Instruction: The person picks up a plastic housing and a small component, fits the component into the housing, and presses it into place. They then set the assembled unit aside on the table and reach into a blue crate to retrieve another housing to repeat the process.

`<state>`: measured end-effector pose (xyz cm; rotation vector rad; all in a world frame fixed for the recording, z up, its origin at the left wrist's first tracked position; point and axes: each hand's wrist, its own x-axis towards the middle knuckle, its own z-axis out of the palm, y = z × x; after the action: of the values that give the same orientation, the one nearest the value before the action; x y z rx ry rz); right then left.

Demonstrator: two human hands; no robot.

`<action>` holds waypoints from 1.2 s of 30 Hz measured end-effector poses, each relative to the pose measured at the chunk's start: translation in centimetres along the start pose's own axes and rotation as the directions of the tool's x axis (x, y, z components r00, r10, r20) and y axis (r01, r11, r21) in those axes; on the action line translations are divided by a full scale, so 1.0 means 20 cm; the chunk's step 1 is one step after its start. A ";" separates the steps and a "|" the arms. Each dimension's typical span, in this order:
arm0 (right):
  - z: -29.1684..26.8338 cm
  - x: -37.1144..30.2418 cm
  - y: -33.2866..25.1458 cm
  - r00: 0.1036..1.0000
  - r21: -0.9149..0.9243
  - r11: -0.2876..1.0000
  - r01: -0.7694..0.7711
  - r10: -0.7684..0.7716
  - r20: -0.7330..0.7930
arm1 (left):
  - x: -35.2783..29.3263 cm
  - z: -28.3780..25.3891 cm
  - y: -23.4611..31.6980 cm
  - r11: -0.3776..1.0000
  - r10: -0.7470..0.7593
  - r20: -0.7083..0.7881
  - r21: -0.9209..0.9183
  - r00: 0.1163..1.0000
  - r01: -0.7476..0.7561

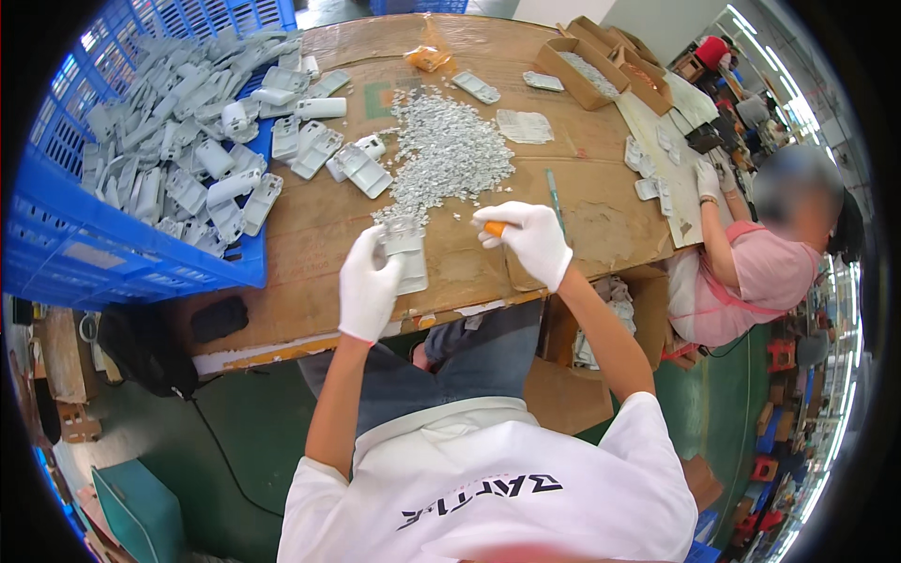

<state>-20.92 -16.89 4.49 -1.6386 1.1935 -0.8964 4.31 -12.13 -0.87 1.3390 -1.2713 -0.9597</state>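
My left hand [370,287], in a white glove, is closed on the edge of a light grey plastic housing [410,266] and holds it over the table's near side. To its right, my gloved right hand [532,240] grips a tool with an orange handle [495,228]; the tool's tip is too small to make out. Just beyond both hands spreads a heap of small silvery parts [450,150]. Several more grey housings [361,171] lie left of the heap.
A blue crate [122,258] full of grey housings stands at the left. An orange plastic bag [428,58], a teal pen-like stick [554,199] and cardboard boxes [577,77] rest on the cardboard-covered table [300,291]. At the right a co-worker in pink [751,272] handles parts.
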 end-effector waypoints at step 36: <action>0.06 0.04 0.19 0.913 -0.673 0.649 0.354 -0.396 0.099 | -0.09 -0.01 0.11 0.985 -0.084 0.028 0.152 0.996 0.079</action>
<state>-20.88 -17.92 0.49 -2.5568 1.3353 -0.7912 3.85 -10.23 1.21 1.5075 -1.3462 -0.9617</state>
